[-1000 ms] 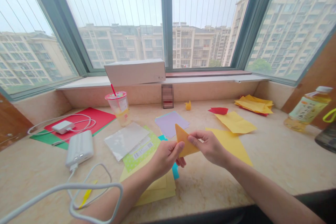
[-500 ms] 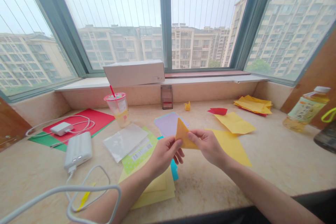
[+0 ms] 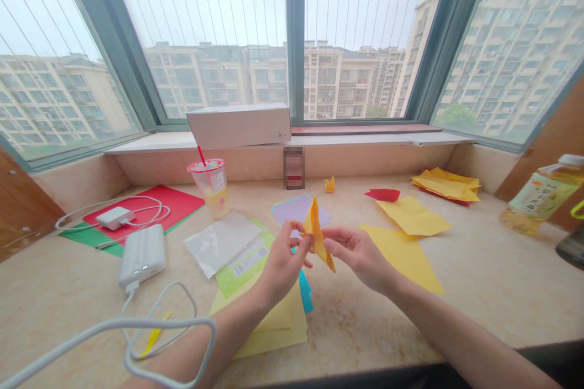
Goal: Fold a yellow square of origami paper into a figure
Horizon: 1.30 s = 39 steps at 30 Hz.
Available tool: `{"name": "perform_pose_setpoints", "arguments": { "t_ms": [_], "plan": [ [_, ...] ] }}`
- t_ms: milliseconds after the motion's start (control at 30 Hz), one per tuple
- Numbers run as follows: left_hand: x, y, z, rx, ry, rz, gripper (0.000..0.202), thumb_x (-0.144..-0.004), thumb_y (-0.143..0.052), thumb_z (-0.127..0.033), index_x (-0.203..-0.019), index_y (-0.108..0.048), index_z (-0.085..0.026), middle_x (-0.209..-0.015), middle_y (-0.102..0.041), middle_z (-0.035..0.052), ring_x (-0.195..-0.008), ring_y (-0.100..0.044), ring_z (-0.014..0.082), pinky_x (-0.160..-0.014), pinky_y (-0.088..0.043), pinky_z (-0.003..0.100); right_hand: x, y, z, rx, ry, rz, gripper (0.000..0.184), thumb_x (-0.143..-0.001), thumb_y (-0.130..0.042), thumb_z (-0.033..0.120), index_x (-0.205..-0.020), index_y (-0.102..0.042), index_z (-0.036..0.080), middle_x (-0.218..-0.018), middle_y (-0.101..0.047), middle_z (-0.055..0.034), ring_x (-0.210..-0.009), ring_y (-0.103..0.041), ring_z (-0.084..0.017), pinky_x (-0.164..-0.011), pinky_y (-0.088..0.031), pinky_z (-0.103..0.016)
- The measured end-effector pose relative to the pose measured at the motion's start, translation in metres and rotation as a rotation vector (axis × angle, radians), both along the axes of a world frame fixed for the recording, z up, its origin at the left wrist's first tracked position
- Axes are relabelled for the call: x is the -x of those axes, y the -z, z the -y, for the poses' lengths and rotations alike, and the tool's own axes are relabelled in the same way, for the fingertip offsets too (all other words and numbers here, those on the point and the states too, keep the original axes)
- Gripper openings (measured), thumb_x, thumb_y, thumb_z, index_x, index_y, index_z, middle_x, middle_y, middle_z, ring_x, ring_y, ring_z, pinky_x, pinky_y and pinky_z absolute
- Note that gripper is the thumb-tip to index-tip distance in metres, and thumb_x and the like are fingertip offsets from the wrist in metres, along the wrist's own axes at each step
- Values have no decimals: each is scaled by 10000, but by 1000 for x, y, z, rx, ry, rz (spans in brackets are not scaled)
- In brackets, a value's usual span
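Note:
A folded yellow origami paper [image 3: 316, 232] is held up above the counter, turned nearly edge-on with its point upward and its layers slightly parted. My left hand [image 3: 288, 255] pinches its left side between thumb and fingers. On the other side, the thumb and fingers of my right hand [image 3: 358, 255] close on the paper's right edge; the fingertips behind it are partly hidden. Beyond the hands lie light purple sheets [image 3: 303, 209]. Pale yellow sheets [image 3: 274, 322] and a blue piece of paper [image 3: 305, 292] are under and beside my left forearm.
Yellow sheets [image 3: 410, 258] and a red folded paper [image 3: 383, 195] lie to the right, near a bottle [image 3: 542, 194]. A small yellow folded figure [image 3: 329, 185] stands at the back. Leftward are a lidded cup [image 3: 210, 188], a power bank [image 3: 142, 257] and a looping white cable [image 3: 173, 322].
The folded yellow paper has turned from showing its broad face to nearly edge-on, its lower corner now pointing down and right. The view has shifted slightly left.

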State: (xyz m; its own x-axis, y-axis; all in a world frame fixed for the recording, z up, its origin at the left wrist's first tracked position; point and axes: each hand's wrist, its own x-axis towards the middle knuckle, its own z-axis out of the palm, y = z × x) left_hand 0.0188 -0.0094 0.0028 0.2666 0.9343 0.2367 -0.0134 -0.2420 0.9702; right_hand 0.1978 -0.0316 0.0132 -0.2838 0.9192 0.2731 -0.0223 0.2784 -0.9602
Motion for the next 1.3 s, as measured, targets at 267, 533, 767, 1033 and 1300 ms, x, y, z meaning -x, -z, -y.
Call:
{"name": "perform_pose_setpoints", "arguments": {
  "t_ms": [267,533,767,1033,1300],
  "plan": [
    [1,-7,9,-110,84,-63,263,-889,-621,-436,-898,-548,-183,-1094,-622,88,-898,-640,193,-645,-560,271,0,5,-1,27,5,25,396,-837,-721,471,-1106,-691,181,-950,-777,-81,-845,-734,-225,-790,-570,-368],
    [5,-7,9,-77,179,16,235,-895,-640,-401,-898,-538,-189,-1112,-651,86,-970,-657,213,-778,-549,315,-2,5,0,39,-4,23,389,-832,-735,457,-1122,-691,201,-932,-767,-64,-828,-722,-201,-771,-568,-342],
    [5,-10,12,-62,230,29,193,-931,-586,-365,-940,-540,-178,-1216,-656,112,-994,-680,223,-822,-548,341,-3,4,1,18,-1,48,432,-866,-705,409,-1241,-633,207,-1047,-738,-95,-908,-708,-223,-818,-563,-377],
    [5,-2,10,-119,217,-59,316,-978,-506,-350,-1251,-403,-228,-1347,-588,154,-1039,-687,242,-792,-568,354,0,5,3,-47,57,104,398,-907,-611,320,-1286,-567,207,-992,-717,-67,-822,-686,-191,-745,-562,-338],
    [1,-2,12,-152,222,-148,414,-957,-509,-282,-1344,-368,-254,-1379,-536,138,-1102,-663,261,-713,-596,301,6,10,4,-190,213,317,376,-870,-559,164,-1240,-563,232,-900,-719,-19,-702,-664,-161,-640,-519,-278]
  ]
}}
